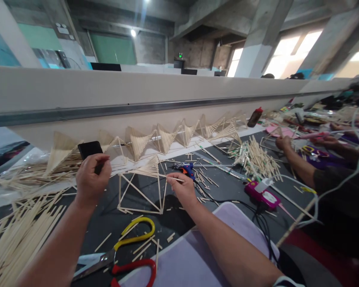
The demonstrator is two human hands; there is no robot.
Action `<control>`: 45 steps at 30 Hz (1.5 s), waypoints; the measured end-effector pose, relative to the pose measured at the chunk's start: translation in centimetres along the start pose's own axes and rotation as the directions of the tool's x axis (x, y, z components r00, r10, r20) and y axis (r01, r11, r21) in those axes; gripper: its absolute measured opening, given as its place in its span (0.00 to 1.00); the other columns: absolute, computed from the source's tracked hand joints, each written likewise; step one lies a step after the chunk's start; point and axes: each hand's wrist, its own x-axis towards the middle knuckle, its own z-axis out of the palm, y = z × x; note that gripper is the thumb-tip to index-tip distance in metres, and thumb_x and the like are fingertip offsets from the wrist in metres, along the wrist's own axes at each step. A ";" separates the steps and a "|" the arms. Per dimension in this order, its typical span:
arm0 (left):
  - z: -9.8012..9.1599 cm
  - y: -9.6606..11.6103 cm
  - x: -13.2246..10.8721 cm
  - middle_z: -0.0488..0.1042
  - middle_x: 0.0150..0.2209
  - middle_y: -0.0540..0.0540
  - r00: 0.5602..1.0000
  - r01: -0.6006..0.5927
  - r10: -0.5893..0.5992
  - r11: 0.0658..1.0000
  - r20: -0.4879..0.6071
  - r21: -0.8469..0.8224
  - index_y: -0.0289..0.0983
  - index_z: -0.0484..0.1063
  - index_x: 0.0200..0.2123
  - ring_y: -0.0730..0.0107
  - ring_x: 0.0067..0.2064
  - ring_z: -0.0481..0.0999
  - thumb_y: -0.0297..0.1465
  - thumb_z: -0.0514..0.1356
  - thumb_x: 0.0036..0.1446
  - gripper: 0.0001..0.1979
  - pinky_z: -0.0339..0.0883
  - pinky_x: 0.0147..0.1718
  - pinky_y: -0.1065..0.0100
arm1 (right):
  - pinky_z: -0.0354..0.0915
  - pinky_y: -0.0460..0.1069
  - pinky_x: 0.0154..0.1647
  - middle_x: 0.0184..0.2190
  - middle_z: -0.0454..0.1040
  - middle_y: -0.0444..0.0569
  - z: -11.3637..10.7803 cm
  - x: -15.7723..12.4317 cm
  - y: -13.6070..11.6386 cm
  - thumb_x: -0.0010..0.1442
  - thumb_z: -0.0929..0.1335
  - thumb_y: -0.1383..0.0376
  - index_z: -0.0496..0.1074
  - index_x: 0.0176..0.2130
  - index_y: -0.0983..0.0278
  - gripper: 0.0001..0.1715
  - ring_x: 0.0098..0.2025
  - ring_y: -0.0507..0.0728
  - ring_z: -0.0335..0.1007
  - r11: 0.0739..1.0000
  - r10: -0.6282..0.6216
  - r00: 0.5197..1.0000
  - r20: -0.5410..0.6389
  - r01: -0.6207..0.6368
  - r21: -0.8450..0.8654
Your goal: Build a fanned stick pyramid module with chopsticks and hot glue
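The stick frame (pixel 142 191) stood on the dark worktop (pixel 104 223) directly in front of me, between my two hands, with a fan of thin sticks (pixel 148 169) spread across its top. My right hand (pixel 181 187) was at the frame's upper right corner, pinching a slim stick (pixel 176 179) between thumb and fingers; I couldn't tell whether that stick touched the frame. My left hand (pixel 94 175) was raised to the left of the frame, fingers curled, in front of a flat black phone-like thing (pixel 89 148); whether it gripped anything, I couldn't tell. Just beyond my right hand lay a blue glue gun (pixel 188 170), with short stick pieces scattered beside it. Nearer to me were scissors (pixel 111 257) with one yellow and one red handle, and at far left a pile of long sticks (pixel 26 235). Behind the frame, a row of twisted stick models (pixel 167 140) ran along the white partition (pixel 155 89). To the right were a heap of sticks (pixel 260 157), a magenta power strip (pixel 262 195) and another person's hand (pixel 283 143).
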 end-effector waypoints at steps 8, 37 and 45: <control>2.2 9.0 -2.6 0.75 0.43 0.46 0.678 -0.487 0.426 0.871 0.600 -0.069 0.42 0.69 0.44 0.63 0.48 0.71 0.29 0.54 0.57 0.11 0.51 0.56 0.51 | 0.59 0.44 0.20 0.20 0.70 0.43 0.6 -1.7 -2.2 0.50 0.70 0.57 0.76 0.31 0.64 0.12 0.19 0.49 0.60 0.994 -0.052 0.990 0.134 0.039 0.100; -4.5 12.0 1.1 0.72 0.21 0.51 0.965 -0.178 -0.032 0.652 -0.261 -0.737 0.31 0.72 0.24 0.75 0.23 0.70 0.28 0.68 0.44 0.08 0.69 0.31 0.63 | 0.63 0.49 0.42 0.37 0.73 0.50 2.6 -5.6 -3.3 0.56 0.61 0.70 0.69 0.44 0.63 0.15 0.41 0.55 0.68 0.693 -0.224 0.431 0.874 0.701 -0.167; -6.3 11.3 2.1 0.71 0.18 0.53 0.932 -0.186 -0.115 0.663 -0.344 -0.725 0.33 0.71 0.23 0.74 0.21 0.69 0.27 0.71 0.36 0.11 0.71 0.31 0.61 | 0.64 0.51 0.34 0.35 0.71 0.53 7.5 -8.6 -2.3 0.50 0.67 0.67 0.63 0.44 0.66 0.19 0.36 0.59 0.68 0.403 0.065 0.332 0.941 0.854 -0.329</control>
